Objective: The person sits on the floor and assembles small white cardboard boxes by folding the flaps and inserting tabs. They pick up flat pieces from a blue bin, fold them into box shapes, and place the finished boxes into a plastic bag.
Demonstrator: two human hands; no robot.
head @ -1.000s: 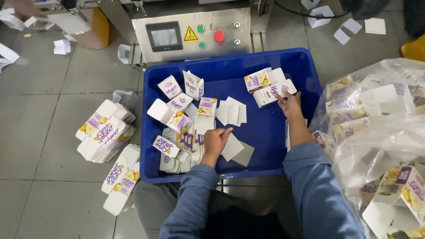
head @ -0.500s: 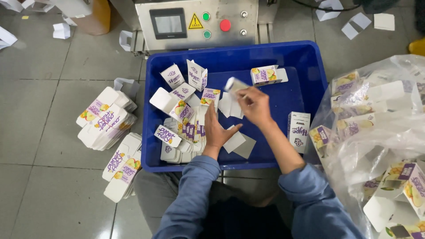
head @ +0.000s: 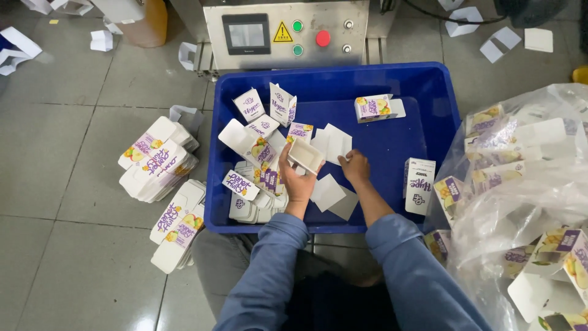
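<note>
One blue crate [head: 429, 86] sits before the person, with one grey control box [head: 288, 34] at its 12 o'clock. That box shows two green buttons, one red button and a small dark screen.

The left hand [head: 296, 181] has its fingers clamped on one small white carton [head: 305, 155], held over the crate's middle. The carton is plain white, folded open, its hollow inside facing up. The right hand [head: 355, 167] lies just at its 3 o'clock, fingers loosely curled on the flat white blanks [head: 334, 142]; whether they grip one I cannot tell.

One printed purple-and-white carton [head: 373, 107] lies at the crate's 1 o'clock, and one stands upright [head: 418, 186] at 4 o'clock. A heap of printed cartons [head: 260, 153] fills the 9 o'clock side. On the floor at 9 o'clock lie two stacks [head: 159, 160], and a clear bag [head: 527, 184] of cartons sits at 3 o'clock.
</note>
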